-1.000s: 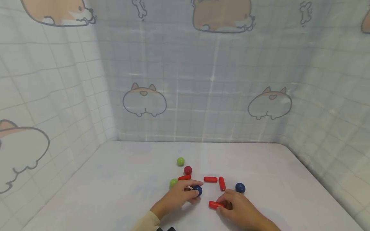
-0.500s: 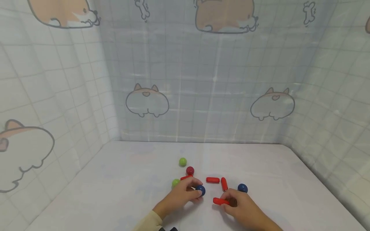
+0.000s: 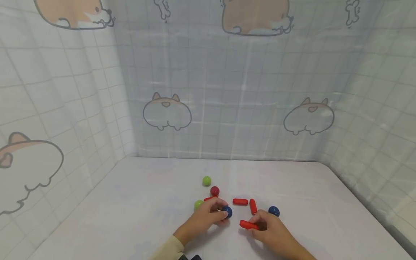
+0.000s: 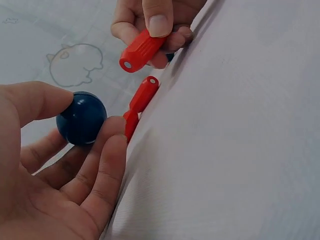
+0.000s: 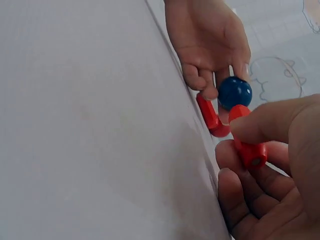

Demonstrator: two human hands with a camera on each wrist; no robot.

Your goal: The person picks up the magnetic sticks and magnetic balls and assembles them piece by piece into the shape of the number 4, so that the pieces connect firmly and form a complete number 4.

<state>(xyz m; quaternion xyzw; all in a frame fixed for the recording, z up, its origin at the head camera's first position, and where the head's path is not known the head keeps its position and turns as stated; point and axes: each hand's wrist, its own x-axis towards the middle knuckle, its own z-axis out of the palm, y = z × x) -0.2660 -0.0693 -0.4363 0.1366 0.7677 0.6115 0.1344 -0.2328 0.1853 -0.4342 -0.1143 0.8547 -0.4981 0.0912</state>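
My left hand [image 3: 199, 222] pinches a dark blue ball [image 3: 228, 212] between thumb and fingers; the left wrist view shows this ball [image 4: 82, 119] close up, above the table. To its right, my right hand [image 3: 274, 233] grips a short red rod [image 3: 247, 224] by one end. The rod's free end points toward the blue ball, with a gap between them in the head view. A small round metal disc sits in the end of the held rod [image 4: 141, 51]. My right fingers cover part of the rod in every view.
Beyond my hands lie a green ball [image 3: 206, 181], a red ball [image 3: 215, 191] and two red rods, one crosswise [image 3: 240, 202], one lengthwise [image 3: 253, 206]. Another green ball [image 3: 198, 204] and a red rod [image 3: 208, 199] are partly behind my left hand. A second blue ball [image 3: 274, 211] lies right.
My right hand has raised the red rod slightly off the table and tilted it. My left hand, still holding the blue ball, has shifted a little to the right. The head view has turned slightly.
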